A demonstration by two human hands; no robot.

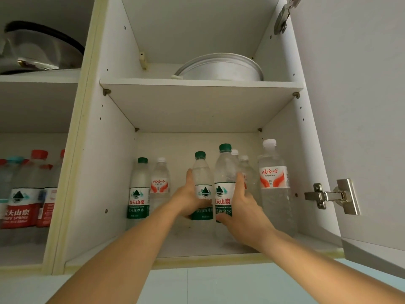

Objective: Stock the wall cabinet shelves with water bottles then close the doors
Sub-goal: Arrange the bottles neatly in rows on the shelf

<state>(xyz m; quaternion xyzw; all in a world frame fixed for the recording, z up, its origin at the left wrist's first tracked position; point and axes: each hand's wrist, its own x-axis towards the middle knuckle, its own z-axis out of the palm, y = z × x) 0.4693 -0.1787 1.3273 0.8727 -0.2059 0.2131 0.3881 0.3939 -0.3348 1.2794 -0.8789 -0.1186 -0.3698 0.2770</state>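
Note:
Both my hands reach into the lower shelf (197,244) of the open wall cabinet. My left hand (189,199) grips a green-capped, green-labelled water bottle (202,172). My right hand (243,209) grips a taller green-capped bottle (225,172) right beside it. Both bottles stand upright and close together. Another green-labelled bottle (139,189) and a white-capped, red-labelled bottle (160,181) stand at the left. A large white-capped bottle (274,178) stands at the right, with two smaller white-capped bottles (246,170) behind.
The upper shelf holds a round metal pot (221,68). The left compartment holds several red-labelled bottles (24,200) and, above them, a metal bowl (39,49). The open right door (361,106) hangs on a steel hinge (333,196). Pale blue wall (219,286) lies below.

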